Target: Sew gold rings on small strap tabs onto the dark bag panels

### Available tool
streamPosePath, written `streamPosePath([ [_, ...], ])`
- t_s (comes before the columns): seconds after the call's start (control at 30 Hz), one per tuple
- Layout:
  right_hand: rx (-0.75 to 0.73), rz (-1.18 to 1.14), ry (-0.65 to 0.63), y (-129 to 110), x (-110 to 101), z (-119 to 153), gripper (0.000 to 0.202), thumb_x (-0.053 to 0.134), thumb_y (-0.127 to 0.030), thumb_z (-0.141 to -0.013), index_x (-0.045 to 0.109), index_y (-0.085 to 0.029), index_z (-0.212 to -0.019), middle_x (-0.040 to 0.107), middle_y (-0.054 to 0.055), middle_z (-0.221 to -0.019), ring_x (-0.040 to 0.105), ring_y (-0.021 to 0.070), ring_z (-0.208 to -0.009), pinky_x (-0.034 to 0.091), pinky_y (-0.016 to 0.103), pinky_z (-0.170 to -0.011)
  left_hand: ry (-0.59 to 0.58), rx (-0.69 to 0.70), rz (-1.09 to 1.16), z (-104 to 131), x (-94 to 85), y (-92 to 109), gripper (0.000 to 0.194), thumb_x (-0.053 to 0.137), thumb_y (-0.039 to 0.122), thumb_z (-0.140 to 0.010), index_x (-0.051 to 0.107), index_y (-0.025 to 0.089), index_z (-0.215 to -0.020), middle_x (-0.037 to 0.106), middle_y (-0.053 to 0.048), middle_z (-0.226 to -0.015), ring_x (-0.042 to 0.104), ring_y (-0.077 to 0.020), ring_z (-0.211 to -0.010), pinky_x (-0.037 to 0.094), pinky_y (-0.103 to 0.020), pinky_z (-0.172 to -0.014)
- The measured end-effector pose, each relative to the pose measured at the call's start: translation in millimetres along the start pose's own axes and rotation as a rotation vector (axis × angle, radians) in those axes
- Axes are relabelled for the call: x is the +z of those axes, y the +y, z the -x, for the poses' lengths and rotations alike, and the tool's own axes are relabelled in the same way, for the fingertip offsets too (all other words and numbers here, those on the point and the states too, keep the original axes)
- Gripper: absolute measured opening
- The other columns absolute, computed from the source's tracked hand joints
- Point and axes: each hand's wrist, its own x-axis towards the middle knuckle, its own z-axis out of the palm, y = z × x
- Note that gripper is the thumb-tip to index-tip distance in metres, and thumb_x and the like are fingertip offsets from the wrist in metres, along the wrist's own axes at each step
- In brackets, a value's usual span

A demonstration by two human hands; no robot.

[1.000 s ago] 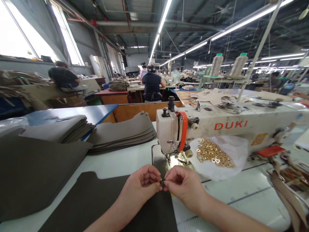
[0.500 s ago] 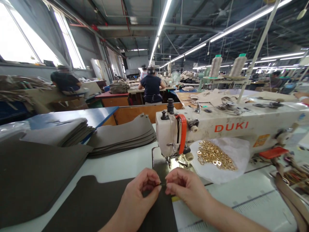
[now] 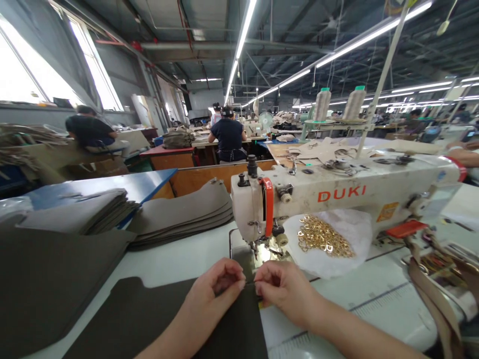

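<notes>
My left hand [image 3: 220, 284] is closed in a pinch, thumb against fingertips, above a dark grey-brown fabric panel [image 3: 168, 319] on the machine table. Facing it across a small gap, my right hand [image 3: 280, 286] pinches too, at the panel's right edge. Something thin and dark seems to run between the two pinches, but the fingers hide most of it. Both hands are just in front of the needle area of a white sewing machine [image 3: 337, 184]. Behind my right hand, a heap of gold D-rings [image 3: 324, 237] lies on a white plastic sheet [image 3: 359, 224].
Stacked dark panels [image 3: 183, 209] lie to the left of the machine head, with another large panel [image 3: 48, 284] at the far left. A ruler scale [image 3: 359, 309] marks the table at right, near tan straps [image 3: 430, 294]. A co-worker [image 3: 228, 137] sits ahead.
The camera view has shifted slightly, so the machine appears further left. My hands stay pinched in front of the needle; the dark strip seen between them earlier is less visible now.
</notes>
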Motion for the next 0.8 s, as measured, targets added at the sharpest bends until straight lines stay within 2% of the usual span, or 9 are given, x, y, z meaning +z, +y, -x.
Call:
streamPosePath([
  [0.07, 0.064, -0.044, -0.013, -2, -4, -1, 0.005, 0.056, -0.016, -0.068, 0.055, -0.019, -0.064, 0.053, -0.007, -0.053, 0.05, 0.0079, -0.044, 0.042, 0.019, -0.047, 0.026, 0.042, -0.156, -5, -7.4, -3, 0.015, 0.054, 0.031, -0.083, 0.06, 0.021, -0.093, 0.066, -0.004, -0.092, 0.064, -0.0211, -0.084, 0.052, -0.032, -0.079],
  [0.17, 0.135, -0.041, -0.049, -6, -12, -3, 0.006, 0.059, -0.02, -0.069, 0.056, -0.018, -0.065, 0.056, -0.006, -0.052, 0.051, 0.0071, -0.04, 0.04, 0.018, -0.042, 0.092, 0.188, -0.481, -7, -11.5, -11, 0.022, 0.053, 0.028, -0.082, 0.061, 0.022, -0.102, 0.065, -0.008, -0.107, 0.059, -0.0266, -0.103, 0.045, -0.043, -0.095],
  [0.27, 0.212, -0.027, -0.09, -11, -15, -9, 0.009, 0.063, -0.022, -0.069, 0.057, -0.017, -0.065, 0.058, -0.006, -0.049, 0.053, 0.0073, -0.037, 0.04, 0.016, -0.04, 0.082, 0.273, -0.649, 0, -6.1, -18, 0.027, 0.048, 0.024, -0.085, 0.059, 0.023, -0.11, 0.063, -0.009, -0.114, 0.056, -0.0263, -0.109, 0.044, -0.044, -0.098],
  [0.4, 0.294, 0.009, -0.125, -16, -9, -21, 0.011, 0.063, -0.018, -0.07, 0.057, -0.017, -0.061, 0.058, -0.006, -0.045, 0.053, 0.0071, -0.034, 0.04, 0.016, -0.038, 0.104, 0.314, -0.721, 13, 1.7, -18, 0.027, 0.046, 0.02, -0.086, 0.058, 0.022, -0.11, 0.064, -0.008, -0.111, 0.059, -0.025, -0.105, 0.047, -0.041, -0.095],
  [0.53, 0.354, 0.048, -0.179, -21, -5, -31, 0.016, 0.061, -0.011, -0.071, 0.055, -0.017, -0.057, 0.057, -0.006, -0.043, 0.053, 0.0068, -0.032, 0.041, 0.014, -0.036, 0.103, 0.38, -0.761, 21, 0.9, -13, 0.028, 0.045, 0.018, -0.086, 0.056, 0.021, -0.111, 0.065, -0.007, -0.109, 0.06, -0.0233, -0.103, 0.051, -0.039, -0.091],
  [0.63, 0.398, 0.078, -0.227, -24, -6, -36, 0.018, 0.059, -0.008, -0.072, 0.054, -0.016, -0.056, 0.057, -0.006, -0.042, 0.053, 0.0068, -0.032, 0.042, 0.013, -0.035, 0.089, 0.478, -0.779, 20, 1.1, -9, 0.025, 0.045, 0.016, -0.086, 0.057, 0.02, -0.108, 0.066, -0.007, -0.105, 0.061, -0.0216, -0.099, 0.052, -0.037, -0.088],
  [0.8, 0.437, 0.134, -0.282, -31, -10, -41, 0.021, 0.054, -0.005, -0.074, 0.054, -0.015, -0.055, 0.057, -0.005, -0.042, 0.054, 0.0067, -0.033, 0.043, 0.013, -0.036, 0.068, 0.613, -0.795, 10, 11.3, -2, 0.02, 0.04, 0.014, -0.091, 0.06, 0.019, -0.09, 0.065, -0.004, -0.085, 0.061, -0.0176, -0.082, 0.054, -0.031, -0.077],
])
